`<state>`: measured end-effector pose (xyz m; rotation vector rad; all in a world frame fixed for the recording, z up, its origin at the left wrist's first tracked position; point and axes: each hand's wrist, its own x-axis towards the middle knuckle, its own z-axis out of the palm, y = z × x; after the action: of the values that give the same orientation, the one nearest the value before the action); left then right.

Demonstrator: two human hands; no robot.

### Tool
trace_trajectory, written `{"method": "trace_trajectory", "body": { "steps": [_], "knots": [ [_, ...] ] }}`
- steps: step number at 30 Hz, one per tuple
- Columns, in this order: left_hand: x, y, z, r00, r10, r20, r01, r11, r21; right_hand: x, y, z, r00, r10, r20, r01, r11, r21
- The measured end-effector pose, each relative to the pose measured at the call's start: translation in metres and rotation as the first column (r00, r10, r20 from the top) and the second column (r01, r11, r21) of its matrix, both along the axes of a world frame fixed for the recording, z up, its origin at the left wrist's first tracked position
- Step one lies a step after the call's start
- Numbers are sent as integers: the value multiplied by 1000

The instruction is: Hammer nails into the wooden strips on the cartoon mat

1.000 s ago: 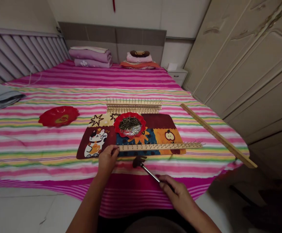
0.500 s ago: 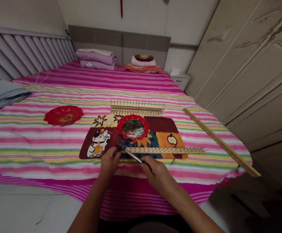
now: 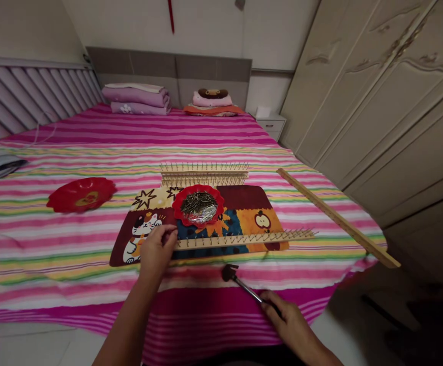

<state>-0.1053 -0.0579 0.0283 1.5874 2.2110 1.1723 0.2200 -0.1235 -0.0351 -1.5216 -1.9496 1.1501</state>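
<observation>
From here I see the left hand (image 3: 157, 250) curled narrow just beside the end of the nailed wooden strip (image 3: 240, 241), and I cannot tell if its grip holds some small thing. The right hand (image 3: 288, 320) has its grip closed around the handle of a small hammer (image 3: 246, 288), with the head over the striped bed sheet (image 3: 53, 264). Behind the strip, on the patchwork mat (image 3: 257, 218), sits a red dish of nails (image 3: 197, 204).
</observation>
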Motion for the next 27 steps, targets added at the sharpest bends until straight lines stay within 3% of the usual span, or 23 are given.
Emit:
{"method": "trace_trajectory", "body": {
  "steps": [2,4,8,12,17,19,23,27],
  "knots": [
    [4,22,12,981,-126,-150,117,991,-62,4,1,-8,1000,-22,-6,22,1000,-23],
    [9,47,19,928,-222,-300,164,964,-209,4,3,-10,999,-22,-29,21,999,-33],
    [18,91,18,827,-317,-465,46,862,-506,2,7,-9,999,-7,-49,4,999,-48],
    [22,111,16,810,-368,-457,2,781,-624,2,8,-12,999,4,-50,-7,998,-57],
    [18,102,31,815,-399,-421,51,772,-633,2,8,-14,999,8,-44,-11,998,-59],
    [11,91,39,841,-390,-376,104,797,-595,1,8,-13,999,10,-42,-12,999,-53],
    [-12,60,47,965,-208,-157,132,908,-397,1,7,-11,999,18,-32,-19,999,-49],
    [-37,22,35,996,-41,78,61,963,-264,2,6,-15,1000,18,-12,-18,999,-37]
  ]
}}
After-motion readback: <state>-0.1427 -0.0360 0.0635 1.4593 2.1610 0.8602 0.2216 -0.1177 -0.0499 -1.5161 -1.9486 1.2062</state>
